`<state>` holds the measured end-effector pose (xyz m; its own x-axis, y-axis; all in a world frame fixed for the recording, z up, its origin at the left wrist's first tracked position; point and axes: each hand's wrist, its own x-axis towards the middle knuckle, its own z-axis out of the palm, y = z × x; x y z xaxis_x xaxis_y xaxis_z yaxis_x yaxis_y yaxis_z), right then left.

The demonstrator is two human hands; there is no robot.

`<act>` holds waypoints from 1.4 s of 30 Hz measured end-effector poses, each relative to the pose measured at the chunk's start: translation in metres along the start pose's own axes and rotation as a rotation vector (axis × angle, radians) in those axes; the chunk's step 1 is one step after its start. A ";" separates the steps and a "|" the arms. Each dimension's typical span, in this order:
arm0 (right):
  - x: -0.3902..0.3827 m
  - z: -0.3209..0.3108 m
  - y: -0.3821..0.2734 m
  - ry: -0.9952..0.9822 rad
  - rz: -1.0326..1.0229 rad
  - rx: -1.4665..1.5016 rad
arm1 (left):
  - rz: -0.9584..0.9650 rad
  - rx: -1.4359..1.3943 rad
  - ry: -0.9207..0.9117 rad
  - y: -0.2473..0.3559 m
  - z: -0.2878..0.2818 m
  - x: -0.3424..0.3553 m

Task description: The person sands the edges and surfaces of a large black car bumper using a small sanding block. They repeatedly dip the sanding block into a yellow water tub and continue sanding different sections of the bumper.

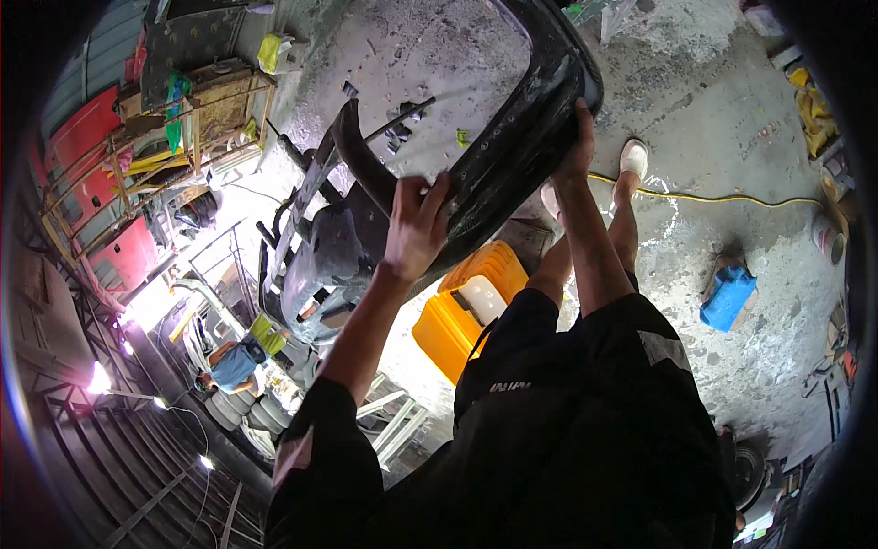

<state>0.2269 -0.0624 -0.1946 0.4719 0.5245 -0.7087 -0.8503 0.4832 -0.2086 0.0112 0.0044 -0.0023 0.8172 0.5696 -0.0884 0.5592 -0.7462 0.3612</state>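
Grey floor (pixel 677 238) beneath black panel (pixel 514 145), between left fingers (pixel 436 196) and right fingers (pixel 583 117).

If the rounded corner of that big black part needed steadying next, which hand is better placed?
Probably the right hand: it grips the black part beside that rounded corner. The left hand is farther off, near the curved black strip.

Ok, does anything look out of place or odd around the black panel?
Yes, two untidy spots: dark scraps lie scattered on the floor beyond the black panel, and a yellow cord snakes loosely past the pale right shoe, possibly a trip hazard.
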 end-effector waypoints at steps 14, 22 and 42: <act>-0.008 -0.002 0.002 0.031 -0.034 -0.069 | -0.210 -0.203 0.215 0.008 -0.049 0.007; 0.004 -0.008 0.001 0.059 -0.008 -0.082 | 0.003 -0.075 0.024 0.027 0.014 0.058; 0.008 0.002 -0.003 0.133 -0.055 -0.091 | -0.023 0.000 0.065 0.022 0.021 0.051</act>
<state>0.2340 -0.0583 -0.1987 0.4883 0.3989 -0.7761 -0.8445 0.4400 -0.3052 0.0686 0.0100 -0.0179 0.7934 0.6076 -0.0362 0.5775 -0.7328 0.3599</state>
